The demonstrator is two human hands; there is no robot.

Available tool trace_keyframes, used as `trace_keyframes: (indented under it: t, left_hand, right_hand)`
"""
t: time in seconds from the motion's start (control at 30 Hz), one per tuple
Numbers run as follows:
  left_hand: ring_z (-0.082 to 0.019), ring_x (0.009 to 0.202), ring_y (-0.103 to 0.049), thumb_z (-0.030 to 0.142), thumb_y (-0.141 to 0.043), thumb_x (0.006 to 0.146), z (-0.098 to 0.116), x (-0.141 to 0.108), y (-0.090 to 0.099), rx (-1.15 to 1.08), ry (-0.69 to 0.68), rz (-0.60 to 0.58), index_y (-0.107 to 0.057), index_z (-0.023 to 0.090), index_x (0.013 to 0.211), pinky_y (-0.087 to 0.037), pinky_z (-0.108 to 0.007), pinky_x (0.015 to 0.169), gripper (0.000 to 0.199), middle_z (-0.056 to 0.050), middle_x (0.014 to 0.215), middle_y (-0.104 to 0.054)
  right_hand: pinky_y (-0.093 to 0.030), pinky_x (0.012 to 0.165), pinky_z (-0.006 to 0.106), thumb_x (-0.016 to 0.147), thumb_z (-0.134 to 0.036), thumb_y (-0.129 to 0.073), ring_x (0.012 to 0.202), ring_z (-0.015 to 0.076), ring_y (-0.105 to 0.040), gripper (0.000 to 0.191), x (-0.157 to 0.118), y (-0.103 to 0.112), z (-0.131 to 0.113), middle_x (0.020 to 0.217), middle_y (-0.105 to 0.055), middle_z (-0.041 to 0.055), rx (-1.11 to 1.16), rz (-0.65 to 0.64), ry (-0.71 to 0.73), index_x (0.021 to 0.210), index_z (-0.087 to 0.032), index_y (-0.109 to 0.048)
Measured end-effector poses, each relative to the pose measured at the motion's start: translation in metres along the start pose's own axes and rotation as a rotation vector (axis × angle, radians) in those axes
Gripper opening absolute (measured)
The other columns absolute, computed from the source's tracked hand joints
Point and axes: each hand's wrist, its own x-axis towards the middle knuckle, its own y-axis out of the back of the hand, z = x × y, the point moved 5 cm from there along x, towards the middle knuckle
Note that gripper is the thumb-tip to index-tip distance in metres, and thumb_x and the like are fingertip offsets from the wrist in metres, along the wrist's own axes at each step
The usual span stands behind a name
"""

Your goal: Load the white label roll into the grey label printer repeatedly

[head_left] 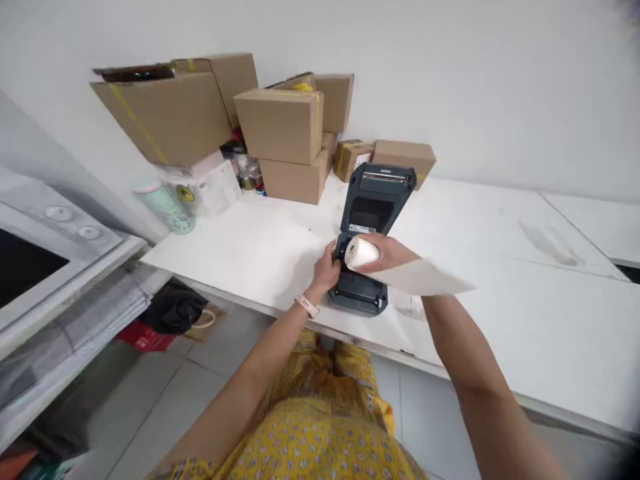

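A dark label printer (357,293) stands on the white table with its lid (379,190) raised. My left hand (327,268) grips the left side of the printer body, its fingers curled at the edge. Above the printer's inner bay, my right hand (390,253) holds a white paper roll (361,254). A loose strip of paper (430,279) trails from the roll to the right, over my right wrist. The roll and my right hand hide part of the bay.
Stacked cardboard boxes (283,127) stand along the wall behind. Smaller boxes (404,155) sit behind the printer. A mint-green tumbler (167,208) and a white package (213,189) are on the table's left. A white appliance (45,233) stands on a shelf at far left.
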Motion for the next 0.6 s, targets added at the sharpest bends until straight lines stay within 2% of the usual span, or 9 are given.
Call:
trace_keyframes:
  t: [0.17,0.37,0.43,0.5,0.6]
  left_hand:
    - [-0.028,0.12,-0.061,0.016,-0.045,0.085,-0.002,-0.002,-0.001,-0.035,0.058,-0.007,-0.034,0.018,0.151,-0.042,-0.045,0.108,0.067,-0.011,0.132,-0.065]
    - [-0.025,0.129,-0.057,0.016,-0.047,0.086,-0.003,-0.004,-0.001,-0.098,0.041,-0.015,-0.033,0.019,0.151,-0.038,-0.043,0.113,0.067,-0.011,0.139,-0.06]
    - [-0.025,0.13,-0.056,0.016,-0.048,0.086,-0.005,-0.004,-0.001,-0.11,0.049,-0.013,-0.035,0.021,0.15,-0.037,-0.043,0.114,0.066,-0.01,0.139,-0.06]
    - [-0.025,0.13,-0.056,0.017,-0.049,0.087,-0.006,-0.003,-0.001,-0.121,0.049,-0.015,-0.035,0.021,0.15,-0.038,-0.044,0.113,0.065,-0.01,0.14,-0.06]
    - [-0.026,0.132,-0.054,0.018,-0.049,0.087,-0.006,-0.003,-0.001,-0.13,0.029,-0.022,-0.036,0.02,0.15,-0.038,-0.044,0.113,0.064,-0.011,0.142,-0.058]
  right_hand:
    - [-0.049,0.097,0.043,0.072,-0.052,-0.075,0.119,0.0336,-0.06,0.077,0.016,-0.024,0.011,0.135,-0.059,0.0118,-0.129,-0.111,-0.133,0.14,-0.025,-0.05]
    - [-0.045,0.101,0.052,0.078,-0.051,-0.071,0.123,0.0403,-0.058,0.075,0.023,-0.045,0.013,0.136,-0.06,0.0192,-0.154,-0.132,-0.141,0.141,-0.017,-0.05]
    - [-0.044,0.104,0.049,0.083,-0.047,-0.067,0.126,0.0365,-0.057,0.067,0.017,-0.041,0.011,0.138,-0.06,0.0165,-0.128,-0.121,-0.114,0.141,-0.017,-0.051]
    - [-0.046,0.104,0.042,0.091,-0.045,-0.057,0.126,0.0296,-0.058,0.056,0.003,-0.029,0.014,0.14,-0.06,0.0112,-0.048,-0.055,-0.073,0.14,-0.02,-0.052]
    - [-0.05,0.1,0.035,0.097,-0.045,-0.043,0.118,0.0239,-0.063,0.043,-0.037,0.0,0.044,0.131,-0.067,0.0073,0.131,0.187,-0.089,0.127,-0.022,-0.064]
